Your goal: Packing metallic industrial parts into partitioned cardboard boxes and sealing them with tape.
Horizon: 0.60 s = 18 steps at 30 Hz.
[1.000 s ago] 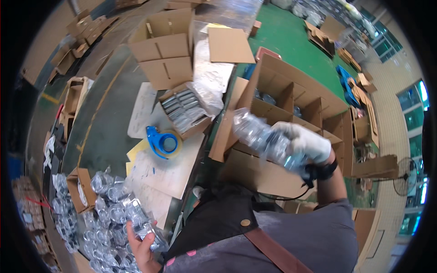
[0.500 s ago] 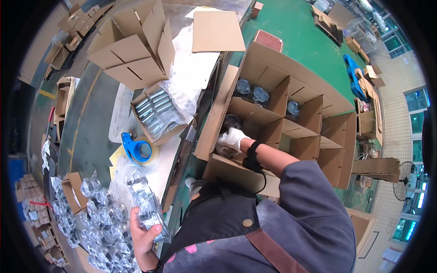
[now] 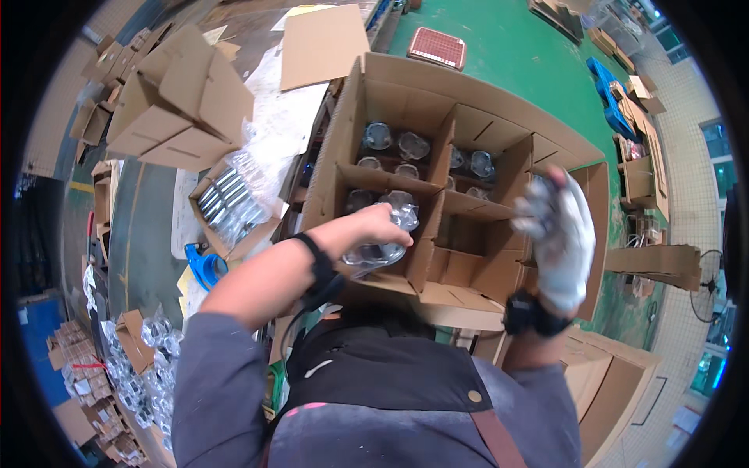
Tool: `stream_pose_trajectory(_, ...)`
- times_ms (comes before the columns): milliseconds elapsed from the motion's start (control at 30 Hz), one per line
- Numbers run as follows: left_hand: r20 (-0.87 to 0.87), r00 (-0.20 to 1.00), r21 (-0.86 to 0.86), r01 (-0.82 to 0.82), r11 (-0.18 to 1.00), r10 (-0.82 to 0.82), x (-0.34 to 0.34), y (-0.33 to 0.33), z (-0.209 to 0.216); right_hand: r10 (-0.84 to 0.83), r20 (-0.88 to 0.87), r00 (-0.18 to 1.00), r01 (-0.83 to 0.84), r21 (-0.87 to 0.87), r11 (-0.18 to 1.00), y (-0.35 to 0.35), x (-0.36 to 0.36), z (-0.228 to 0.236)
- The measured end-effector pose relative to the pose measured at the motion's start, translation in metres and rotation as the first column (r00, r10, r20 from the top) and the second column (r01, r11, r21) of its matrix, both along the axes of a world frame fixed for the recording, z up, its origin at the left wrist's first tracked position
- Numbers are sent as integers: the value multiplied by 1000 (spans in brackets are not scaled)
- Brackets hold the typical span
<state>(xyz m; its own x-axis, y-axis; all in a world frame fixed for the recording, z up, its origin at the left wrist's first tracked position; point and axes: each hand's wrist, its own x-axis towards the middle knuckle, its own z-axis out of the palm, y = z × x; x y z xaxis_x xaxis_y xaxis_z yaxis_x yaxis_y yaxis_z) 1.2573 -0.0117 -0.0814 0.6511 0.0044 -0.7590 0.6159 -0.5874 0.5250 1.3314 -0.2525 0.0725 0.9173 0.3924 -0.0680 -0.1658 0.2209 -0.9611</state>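
Plastic-wrapped, clear, rounded piece (image 3: 374,255) is gripped by fingers of bare L hand (image 3: 376,225) at near left of brown rectangular cardboard box (image 3: 413,93), best eased down gently w/o snagging dividers (image 3: 427,249), while white-gloved R hand (image 3: 563,242) is blurred, so can't tell if its fingers hold anything.

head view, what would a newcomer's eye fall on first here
The big open cardboard box with its dividers fills the middle, and the bare left hand grips clear pieces in its near-left compartment. The white-gloved right hand is raised over the box's right side, slightly blurred. Beyond the box, a red crate stands out on the green floor.
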Motion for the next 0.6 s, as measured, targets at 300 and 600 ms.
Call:
stream_pose_trajectory(300,-314,887,255,423,870,-339,9,-74,-110,-398,-336,854,365,-160,917,-135,-64,-67)
stream_pose_trajectory(600,377,881,167,239,956,-286,-77,-2,61,964,181,194,-237,-945,225,102,8,-71)
